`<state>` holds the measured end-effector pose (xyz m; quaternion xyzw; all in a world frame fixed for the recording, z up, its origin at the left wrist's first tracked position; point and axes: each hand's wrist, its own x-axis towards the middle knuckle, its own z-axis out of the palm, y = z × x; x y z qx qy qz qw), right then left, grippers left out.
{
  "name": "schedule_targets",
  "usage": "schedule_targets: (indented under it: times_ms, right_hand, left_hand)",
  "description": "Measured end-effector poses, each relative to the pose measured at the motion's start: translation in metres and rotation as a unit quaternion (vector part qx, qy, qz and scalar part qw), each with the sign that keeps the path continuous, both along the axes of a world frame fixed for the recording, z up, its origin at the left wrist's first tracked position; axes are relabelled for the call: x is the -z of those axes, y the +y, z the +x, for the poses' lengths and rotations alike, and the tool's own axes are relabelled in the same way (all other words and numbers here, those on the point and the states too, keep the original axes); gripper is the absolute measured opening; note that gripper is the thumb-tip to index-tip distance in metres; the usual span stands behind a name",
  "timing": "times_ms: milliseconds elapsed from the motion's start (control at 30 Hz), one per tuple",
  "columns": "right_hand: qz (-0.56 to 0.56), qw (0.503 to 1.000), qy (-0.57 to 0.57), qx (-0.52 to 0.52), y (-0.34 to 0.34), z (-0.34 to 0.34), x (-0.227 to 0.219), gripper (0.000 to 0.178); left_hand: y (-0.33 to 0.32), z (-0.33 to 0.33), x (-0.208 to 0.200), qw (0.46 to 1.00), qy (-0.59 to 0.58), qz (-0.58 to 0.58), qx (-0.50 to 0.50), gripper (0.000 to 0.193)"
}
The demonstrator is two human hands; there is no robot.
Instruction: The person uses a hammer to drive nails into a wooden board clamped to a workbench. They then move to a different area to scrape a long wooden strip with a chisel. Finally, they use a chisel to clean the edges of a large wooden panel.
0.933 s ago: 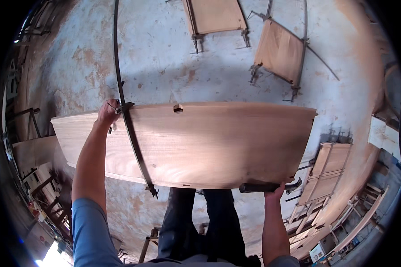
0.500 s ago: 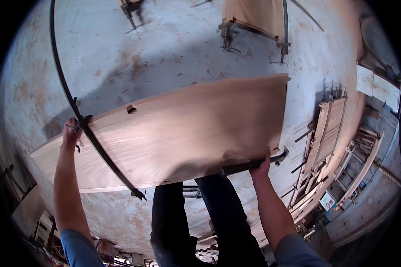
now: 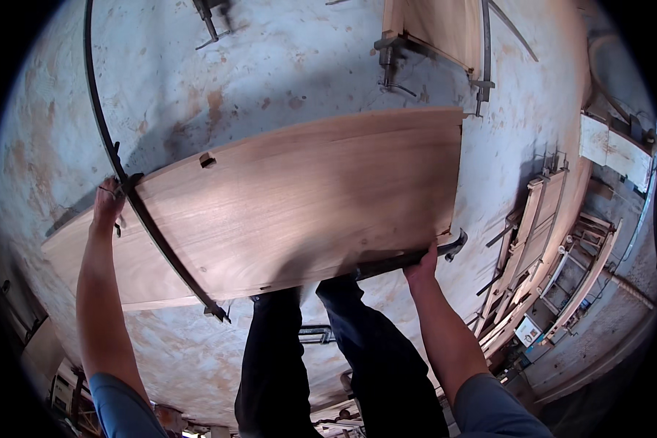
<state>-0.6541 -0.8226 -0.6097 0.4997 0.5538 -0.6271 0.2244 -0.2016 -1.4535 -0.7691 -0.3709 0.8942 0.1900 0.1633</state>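
A long pale wooden panel (image 3: 299,197) lies in front of me, tilted in view, with a small dark notch near its far edge. A long dark bar clamp (image 3: 169,244) crosses its left part. My left hand (image 3: 107,201) is closed at the clamp's jaw by the panel's far edge; its fingertips are partly hidden. At the near right edge, my right hand (image 3: 421,267) is wrapped round a dark hammer (image 3: 387,264), its thumb against the panel. The hammer's head points right, and its handle runs along the panel's near edge.
Beyond the panel stands another clamped wooden piece (image 3: 434,33), with a clamp end (image 3: 208,22) farther left. Clamped boards (image 3: 536,219) lie at the right beside a wooden frame (image 3: 588,274). A small metal clamp (image 3: 316,334) rests on the stained floor (image 3: 197,350) between my legs.
The panel, with the bar clamp across it, has shifted slightly away and to the left, and both my hands have moved with it. The hammer stays in my right hand.
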Motion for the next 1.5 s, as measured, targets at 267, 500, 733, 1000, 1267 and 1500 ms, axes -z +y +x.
schedule_targets:
  times_ms: [267,500,733,1000,1267,1500]
  right_hand:
    - [0.023,1.0,-0.005,-0.013,-0.007,-0.006,0.015,0.053]
    - [0.03,0.999,-0.034,-0.019,-0.017,-0.011,0.037,0.059]
    - [-0.001,0.999,-0.029,0.021,-0.012,-0.015,0.045,0.057]
    - [-0.053,0.995,-0.038,-0.077,-0.009,-0.012,0.068,0.056]
    - [0.101,0.983,-0.151,-0.004,-0.021,-0.037,0.014,0.061]
    - [0.013,0.968,-0.237,-0.083,0.03,-0.032,-0.141,0.05]
  left_hand:
    - [0.01,-0.037,0.013,0.989,0.042,0.082,-0.12,0.016]
    - [-0.007,-0.025,0.025,0.975,-0.022,0.077,-0.209,0.028]
    - [0.006,-0.041,-0.029,0.987,-0.104,-0.041,-0.118,0.033]
    - [0.106,0.165,-0.127,0.873,-0.237,0.088,-0.418,0.032]
    - [0.297,0.089,-0.258,0.786,-0.302,0.236,-0.486,0.023]
    - [0.44,0.1,-0.438,0.695,-0.242,0.297,-0.608,0.024]
